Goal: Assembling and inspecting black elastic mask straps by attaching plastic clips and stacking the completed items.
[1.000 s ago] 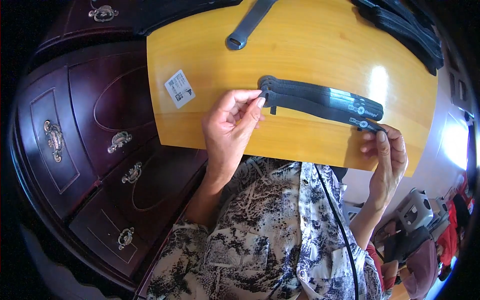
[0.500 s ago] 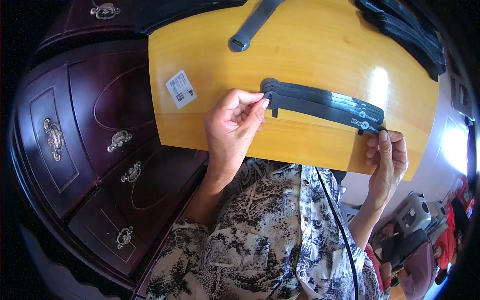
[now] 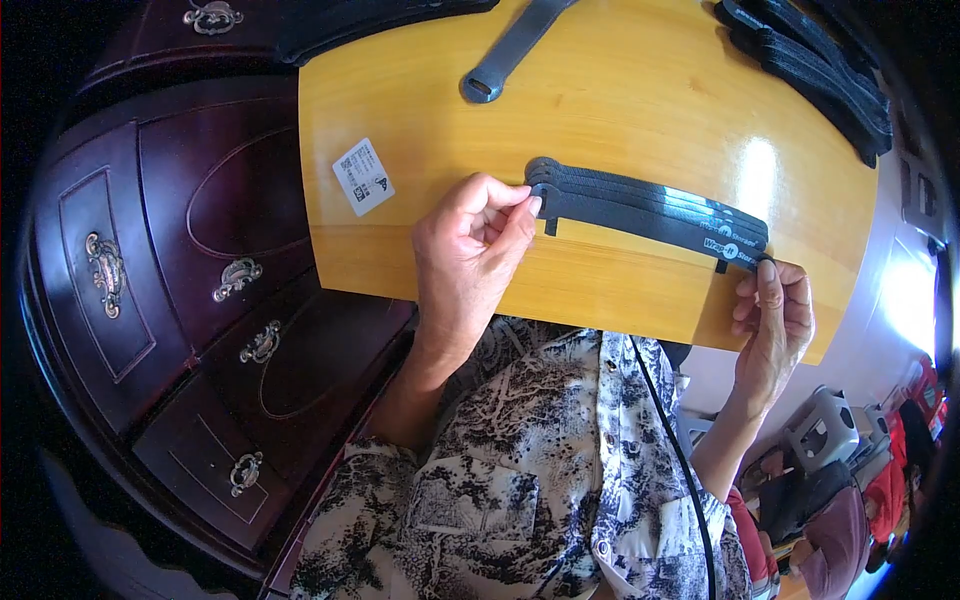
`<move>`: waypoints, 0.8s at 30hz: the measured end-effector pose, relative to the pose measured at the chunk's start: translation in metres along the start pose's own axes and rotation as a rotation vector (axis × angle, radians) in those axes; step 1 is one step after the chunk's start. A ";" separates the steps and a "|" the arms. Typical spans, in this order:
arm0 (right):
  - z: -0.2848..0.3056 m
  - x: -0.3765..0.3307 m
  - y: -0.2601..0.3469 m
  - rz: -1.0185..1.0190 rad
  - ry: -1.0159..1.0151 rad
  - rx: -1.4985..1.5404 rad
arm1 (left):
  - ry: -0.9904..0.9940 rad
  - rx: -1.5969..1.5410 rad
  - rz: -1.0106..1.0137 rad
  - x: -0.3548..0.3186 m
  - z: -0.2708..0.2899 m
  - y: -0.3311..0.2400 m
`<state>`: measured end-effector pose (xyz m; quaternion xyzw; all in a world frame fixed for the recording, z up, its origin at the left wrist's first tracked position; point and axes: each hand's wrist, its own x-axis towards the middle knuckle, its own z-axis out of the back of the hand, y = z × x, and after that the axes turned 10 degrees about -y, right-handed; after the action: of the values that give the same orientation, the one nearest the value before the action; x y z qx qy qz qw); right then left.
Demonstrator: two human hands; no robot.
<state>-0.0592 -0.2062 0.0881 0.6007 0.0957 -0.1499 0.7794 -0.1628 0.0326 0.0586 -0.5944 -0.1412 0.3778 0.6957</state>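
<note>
Several black straps (image 3: 640,207) with rounded ends and white print lie overlapped like a fan across the middle of the yellow wooden table. My left hand (image 3: 477,240) pinches the rounded, slotted end of the nearest strap between thumb and forefinger. At its other end my right hand (image 3: 778,308) grips the same strap, thumb on top and fingers curled below. The strap is stretched straight between both hands, along the near edge of the others. Farther off lies a single dark strap (image 3: 510,55) with a slot in its rounded end.
More black straps are piled (image 3: 805,75) at the table's far right. A dark strap bundle (image 3: 380,25) lies along the far left edge. A white printed label (image 3: 363,177) sits on the yellow table (image 3: 420,120). Dark drawers (image 3: 260,190) stand at left; a grey plastic stool (image 3: 825,430) is at right.
Very little differs. The nearest strap has shifted slightly toward the stack and covers more of the one behind it. Both hands keep their grip.
</note>
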 end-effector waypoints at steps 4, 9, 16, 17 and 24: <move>-0.002 0.000 -0.001 0.003 -0.007 -0.009 | -0.014 0.064 -0.004 0.000 -0.001 0.000; 0.000 0.000 -0.003 0.004 -0.015 -0.011 | -0.052 0.045 0.026 0.000 -0.007 -0.005; -0.002 -0.001 -0.003 0.007 -0.014 -0.014 | -0.069 0.113 0.014 0.000 -0.008 -0.006; -0.002 -0.001 -0.001 -0.001 -0.018 -0.011 | -0.077 0.122 0.017 -0.001 -0.007 -0.008; 0.002 -0.001 -0.003 -0.041 -0.030 0.024 | -0.037 0.086 0.042 -0.003 -0.011 -0.011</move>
<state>-0.0609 -0.2085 0.0864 0.6058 0.0946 -0.1759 0.7701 -0.1542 0.0224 0.0669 -0.5597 -0.1251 0.4090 0.7098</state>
